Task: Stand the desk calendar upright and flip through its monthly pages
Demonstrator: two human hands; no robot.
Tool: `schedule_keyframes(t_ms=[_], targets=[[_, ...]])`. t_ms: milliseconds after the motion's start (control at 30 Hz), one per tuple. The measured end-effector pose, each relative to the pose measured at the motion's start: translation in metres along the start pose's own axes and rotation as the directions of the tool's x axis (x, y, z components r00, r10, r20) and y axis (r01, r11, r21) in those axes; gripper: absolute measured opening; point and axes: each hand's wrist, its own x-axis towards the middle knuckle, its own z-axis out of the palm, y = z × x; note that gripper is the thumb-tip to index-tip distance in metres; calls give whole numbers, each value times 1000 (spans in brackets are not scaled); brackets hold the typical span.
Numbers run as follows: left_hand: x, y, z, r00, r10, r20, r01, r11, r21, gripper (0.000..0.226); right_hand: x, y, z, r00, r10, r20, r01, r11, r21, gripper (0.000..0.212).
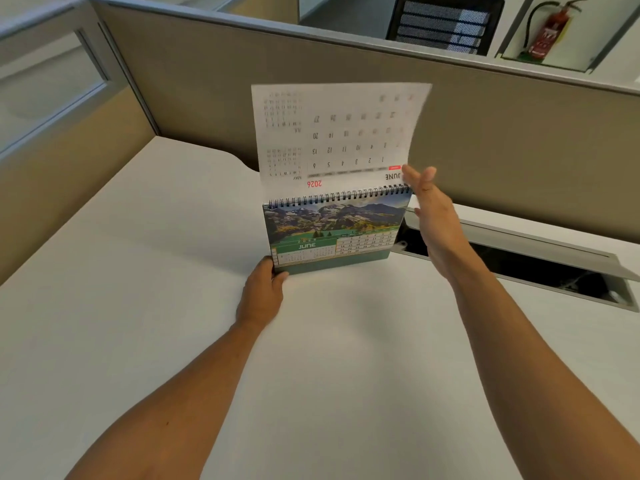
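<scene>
A desk calendar [332, 233] stands upright on a white desk [138, 271] as one page [339, 133] swings over its spiral binding [339, 196].

Head view: the left hand [265, 289] pinches the calendar's lower left corner, apparently to steady the stand, while the right hand [431, 209], fingers open and loose, touches the lifted sheet's right edge near the binding. The raised page reads "JUNE", "2026" and "MAY" upside down; the facing mountain-photo page reads "JUNE".

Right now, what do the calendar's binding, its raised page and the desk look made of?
Binding: dark wire coil, probably coated metal, seen as separate loops. Raised page: thin matte paper; it bends at one edge. Desk: smooth off-white top, likely laminate, no grain visible.
</scene>
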Motion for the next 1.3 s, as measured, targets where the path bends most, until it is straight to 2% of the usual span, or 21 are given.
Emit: schedule_keyframes(t_ms=[33, 133, 267, 433, 633, 800, 1033, 1200, 1300], targets=[[0, 0, 1, 1000, -1, -2, 1, 1000, 1, 24, 1, 2, 1, 1000, 5, 8, -5, 1000, 9, 38], [-1, 1, 3, 1000, 7, 6, -7, 1000, 1, 25, 4, 14, -1, 1000, 7, -24, -7, 1000, -20, 33], [2, -1, 3, 1000, 7, -2, -7, 1000, 17, 25, 13, 26, -4, 996, -8, -86, -8, 983, -185, 47], [2, -2, 4, 1000, 4, -15, -4, 1000, 25, 27, 12, 25, -4, 992, -46, -115, 12, 959, -283, 44], [4, -1, 4, 995, 73, -61, -68, 995, 74, 33, 11, 21, 1, 985, -129, -112, 47, 835, -548, 48], [4, -1, 5, 994, 71, -79, -63, 994, 92, 37, 8, 25, 6, 988, -126, -87, 50, 801, -596, 61], [-1, 0, 0, 996, 48, -80, -47, 999, 6, 48, -10, 46, 8, 982, -147, -119, 57, 829, -556, 83], [-5, 2, -3, 994, 51, -100, -55, 998, -34, 60, -32, 60, 4, 987, -115, -112, 41, 854, -518, 86], [-12, 5, -4, 992, 14, -127, -20, 999, -46, 69, -54, 77, -2, 991, -38, -129, -47, 801, -596, 85]])
